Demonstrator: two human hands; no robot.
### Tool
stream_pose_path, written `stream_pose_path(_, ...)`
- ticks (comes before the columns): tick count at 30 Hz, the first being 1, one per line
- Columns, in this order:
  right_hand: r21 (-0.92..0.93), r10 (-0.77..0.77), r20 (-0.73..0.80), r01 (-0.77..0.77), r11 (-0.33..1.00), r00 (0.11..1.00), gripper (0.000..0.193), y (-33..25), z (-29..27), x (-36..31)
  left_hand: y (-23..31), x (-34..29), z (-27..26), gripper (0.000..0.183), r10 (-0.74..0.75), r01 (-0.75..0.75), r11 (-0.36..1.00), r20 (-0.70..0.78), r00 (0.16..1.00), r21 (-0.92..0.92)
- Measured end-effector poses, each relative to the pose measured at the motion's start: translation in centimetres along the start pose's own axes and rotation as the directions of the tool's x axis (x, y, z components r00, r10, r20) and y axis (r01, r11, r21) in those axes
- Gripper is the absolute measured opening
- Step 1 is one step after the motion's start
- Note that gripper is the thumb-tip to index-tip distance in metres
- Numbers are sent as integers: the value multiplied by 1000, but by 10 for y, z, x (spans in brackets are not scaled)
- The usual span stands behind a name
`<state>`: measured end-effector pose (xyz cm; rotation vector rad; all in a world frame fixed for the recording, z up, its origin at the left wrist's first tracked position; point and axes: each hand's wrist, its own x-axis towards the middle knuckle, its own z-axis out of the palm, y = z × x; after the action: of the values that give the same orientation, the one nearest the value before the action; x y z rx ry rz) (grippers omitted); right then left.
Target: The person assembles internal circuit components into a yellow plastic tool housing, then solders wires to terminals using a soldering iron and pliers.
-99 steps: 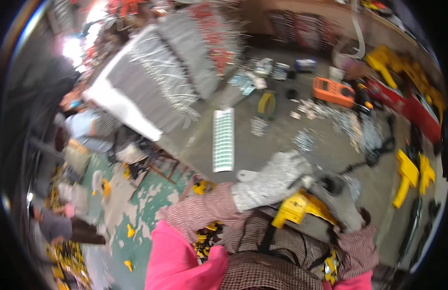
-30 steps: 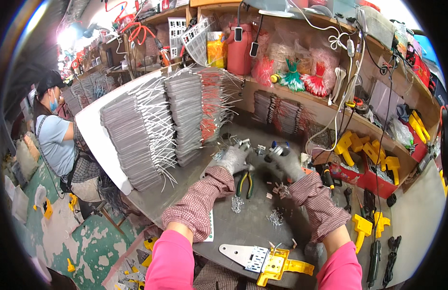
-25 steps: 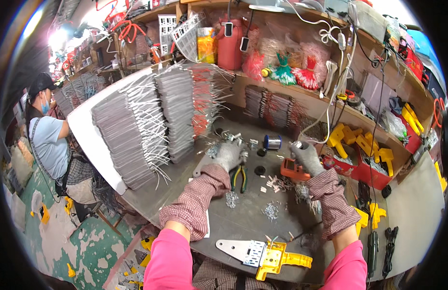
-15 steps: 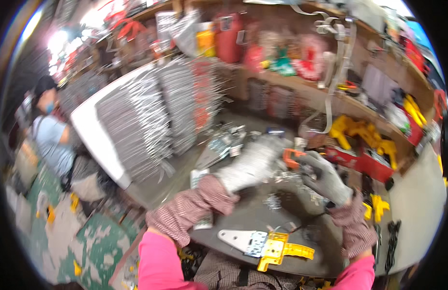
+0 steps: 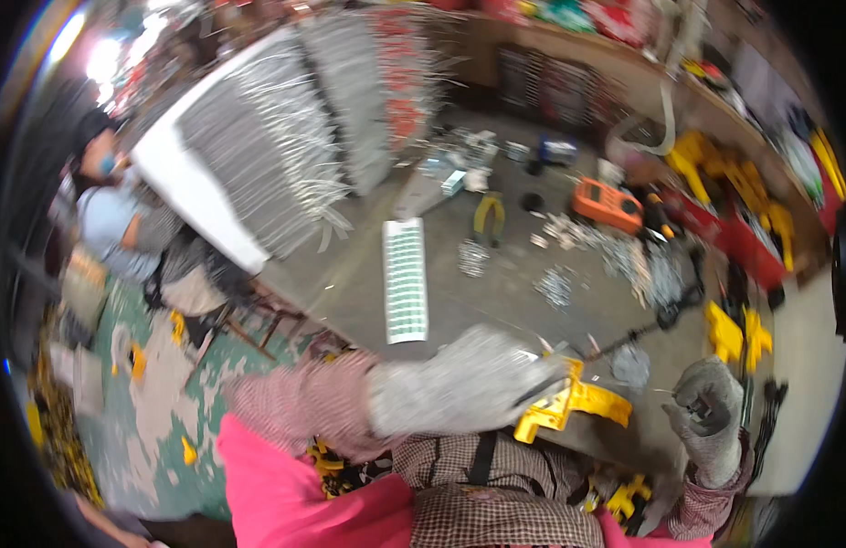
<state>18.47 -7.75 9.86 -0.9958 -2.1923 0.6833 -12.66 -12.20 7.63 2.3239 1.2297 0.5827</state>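
Observation:
My left hand (image 5: 455,384), in a grey glove, reaches across the near edge of the table. Its blurred fingers are closed at the side of a yellow pistol-shaped plastic housing (image 5: 558,413), and the hand hides the housing's left end. A dark sliver shows between the fingertips and the housing. To the right, my gloved right hand (image 5: 711,416) is held up near the table edge with its fingers curled. Something dark grey appears inside the curl, too unclear to name. A thin black cable (image 5: 629,338) runs across the table behind the housing.
A white-and-green label sheet (image 5: 406,283), yellow-handled pliers (image 5: 488,219), an orange meter (image 5: 608,205) and heaps of small metal parts (image 5: 555,288) lie farther back. Wire bundles (image 5: 268,137) stand on the left. More yellow housings (image 5: 724,333) lie right. A person (image 5: 121,219) sits beyond the table.
Both hands have come back from the far part of the table toward me. The left has reached the yellow housing; the right has moved out to the right. The view has tilted down.

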Motion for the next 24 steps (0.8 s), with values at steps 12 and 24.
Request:
stream_pose_path(12, 157, -103, 482, 29, 987, 870, 11, 9, 68, -47, 18, -9, 59, 44, -71, 344, 875, 613, 787, -341)
stream_pose_path(24, 142, -41, 417, -21, 990, 908, 40, 1, 61, -50, 14, -16, 59, 44, -70, -13, 993, 655, 752, 120)
